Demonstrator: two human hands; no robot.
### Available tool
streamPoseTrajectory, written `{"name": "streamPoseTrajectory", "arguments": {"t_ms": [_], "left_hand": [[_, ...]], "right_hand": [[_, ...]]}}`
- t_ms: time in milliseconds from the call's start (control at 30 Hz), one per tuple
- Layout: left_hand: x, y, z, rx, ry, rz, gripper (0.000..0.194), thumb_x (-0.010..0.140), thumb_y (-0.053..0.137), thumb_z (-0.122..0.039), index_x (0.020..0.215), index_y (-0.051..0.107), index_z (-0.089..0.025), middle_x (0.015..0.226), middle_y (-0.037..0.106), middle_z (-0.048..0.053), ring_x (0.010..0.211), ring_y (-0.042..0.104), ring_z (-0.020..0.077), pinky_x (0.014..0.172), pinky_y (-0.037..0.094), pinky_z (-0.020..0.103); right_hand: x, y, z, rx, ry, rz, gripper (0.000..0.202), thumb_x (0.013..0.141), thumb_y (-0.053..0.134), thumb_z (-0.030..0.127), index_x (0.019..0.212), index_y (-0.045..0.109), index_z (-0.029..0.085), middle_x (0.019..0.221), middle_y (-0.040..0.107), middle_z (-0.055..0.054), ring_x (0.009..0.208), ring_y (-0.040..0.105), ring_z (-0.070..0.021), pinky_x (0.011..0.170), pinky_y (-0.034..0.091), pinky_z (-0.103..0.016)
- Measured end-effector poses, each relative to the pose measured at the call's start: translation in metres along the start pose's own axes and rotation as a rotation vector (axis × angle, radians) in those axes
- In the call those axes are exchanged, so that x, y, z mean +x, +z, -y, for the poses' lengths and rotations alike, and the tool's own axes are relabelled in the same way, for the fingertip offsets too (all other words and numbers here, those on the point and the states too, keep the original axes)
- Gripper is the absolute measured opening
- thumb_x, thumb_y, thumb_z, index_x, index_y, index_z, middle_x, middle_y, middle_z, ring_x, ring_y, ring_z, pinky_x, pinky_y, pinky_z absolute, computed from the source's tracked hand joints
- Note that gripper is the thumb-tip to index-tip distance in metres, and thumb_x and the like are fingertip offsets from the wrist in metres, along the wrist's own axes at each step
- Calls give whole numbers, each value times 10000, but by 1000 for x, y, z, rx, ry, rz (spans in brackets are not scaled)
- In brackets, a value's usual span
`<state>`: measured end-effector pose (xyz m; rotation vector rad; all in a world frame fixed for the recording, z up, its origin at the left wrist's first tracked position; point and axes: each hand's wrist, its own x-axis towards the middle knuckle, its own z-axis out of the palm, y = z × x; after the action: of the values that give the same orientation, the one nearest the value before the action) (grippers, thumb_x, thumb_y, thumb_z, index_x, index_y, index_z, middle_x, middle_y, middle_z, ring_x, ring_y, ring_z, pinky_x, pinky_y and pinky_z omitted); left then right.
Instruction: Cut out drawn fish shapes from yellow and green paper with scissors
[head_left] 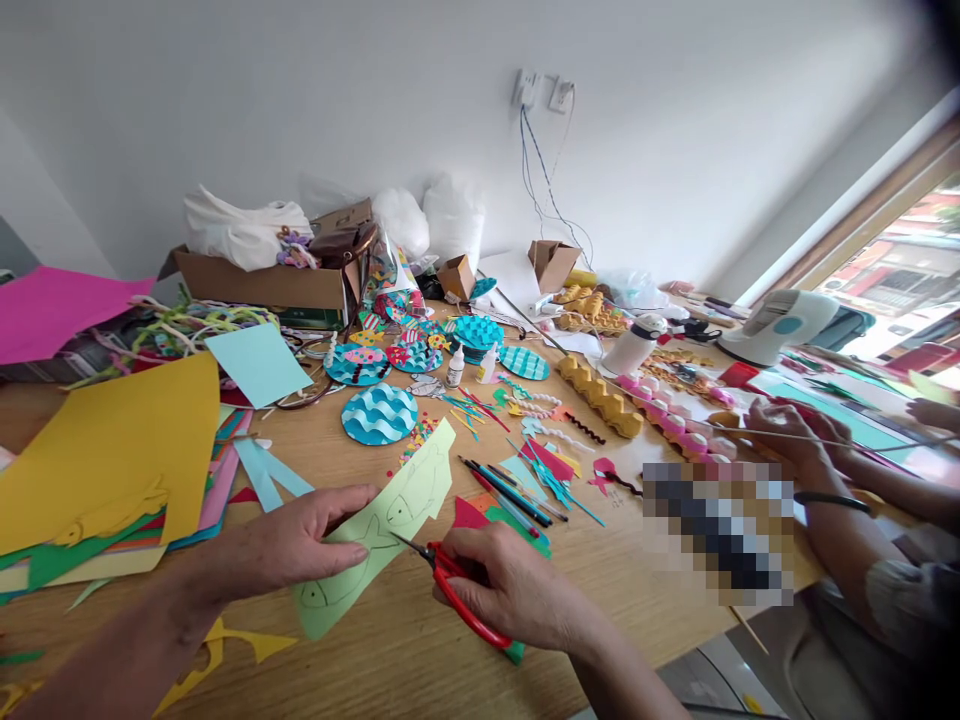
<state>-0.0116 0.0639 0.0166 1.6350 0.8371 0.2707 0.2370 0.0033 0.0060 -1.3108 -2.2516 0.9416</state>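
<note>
At the lower centre of the frame, the left hand (pixel 300 545) pinched a strip of pale green paper (pixel 375 535) between thumb and fingers, holding it just above the wooden table (pixel 420 650). The right hand (pixel 510 590) was closed around the red handles of a pair of scissors (pixel 450 585), whose dark blade tips touched the paper's right edge.

To cut this well, I would judge that the paper should be turned into the blades by the left hand rather than the scissors steered, with short snips kept just outside the pencilled line and the holding fingers close to the cut so the thin sheet does not flop.

The paper was a long, irregular strip running diagonally from lower left up towards the middle of the frame. Fish outlines were drawn on it in pencil, one near the lower end and another near the centre with a round eye; the upper end looked blank.

Just beyond the scissors lay coloured pencils (pixel 510 490) and scraps of red and green paper. A blue wave-patterned disc (pixel 379 413) sat in the middle of the table, and a large yellow sheet (pixel 112 450) covered a stack of coloured paper at the left. At the right edge another person's hands (pixel 795 440) held a thin stick.
</note>
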Motion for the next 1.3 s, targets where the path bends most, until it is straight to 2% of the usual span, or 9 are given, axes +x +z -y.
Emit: {"name": "streamPoseTrajectory", "arguments": {"t_ms": [200, 400, 633, 733, 833, 967, 1100, 1300], "left_hand": [[2, 4, -3, -19, -32, 41, 471, 764, 574, -194, 1229, 645, -237, 1045, 751, -8, 1005, 643, 258, 821, 496, 265], [4, 5, 0, -87, -8, 46, 505, 749, 596, -197, 1252, 625, -237, 1124, 736, 0, 1037, 635, 258, 854, 487, 271], [6, 7, 4, -192, -4, 18, 560, 740, 644, -249, 1297, 589, -258, 1193, 714, 20, 1124, 604, 287, 923, 477, 337], [5, 6, 6, -264, -5, 51, 559, 735, 655, -261, 1290, 589, -272, 1213, 700, 14, 1125, 600, 280, 928, 465, 339], [5, 5, 10, -355, -5, 76, 588, 729, 668, -266, 1308, 567, -277, 1235, 684, 14, 1121, 594, 270, 914, 454, 325], [6, 6, 15, -384, 3, 70, 605, 716, 680, -278, 1308, 554, -270, 1221, 679, 15, 1130, 563, 268, 905, 432, 319], [10, 11, 15, -359, 5, 67, 590, 708, 678, -303, 1282, 553, -257, 1192, 672, 15, 1111, 548, 274, 904, 417, 334], [14, 17, 14, -262, -61, 32, 514, 715, 654, -313, 1215, 567, -227, 1068, 666, 15, 1030, 558, 275, 867, 425, 338]], "right_hand": [[0, 1, -1, 20, -7, 19, 224, 868, 564, 207, 650, 523, 176, 572, 411, 59, 520, 360, -92, 479, 256, -206], [-1, 5, -5, 29, 0, -2, 237, 868, 572, 209, 645, 494, 183, 576, 396, 61, 526, 346, -95, 489, 252, -215], [-2, 10, -7, 135, 38, 21, 256, 884, 566, 235, 648, 479, 184, 578, 410, 60, 523, 354, -94, 474, 253, -215], [-2, 13, -9, 255, 48, 37, 257, 904, 559, 295, 679, 510, 182, 595, 455, 50, 535, 392, -96, 487, 285, -211], [-2, 19, -13, 483, 81, 98, 314, 927, 524, 409, 711, 525, 180, 605, 487, 37, 536, 429, -96, 490, 317, -202], [1, 30, -18, 780, 142, 170, 460, 838, 567, 614, 722, 523, 171, 564, 487, 39, 492, 454, -86, 460, 348, -183], [3, 39, -15, 843, 173, 113, 539, 742, 618, 691, 682, 527, 163, 515, 480, 47, 454, 433, -75, 427, 326, -176], [3, 45, -8, 789, 193, 13, 527, 815, 550, 676, 650, 487, 180, 498, 450, 46, 436, 402, -77, 407, 295, -184]]}}
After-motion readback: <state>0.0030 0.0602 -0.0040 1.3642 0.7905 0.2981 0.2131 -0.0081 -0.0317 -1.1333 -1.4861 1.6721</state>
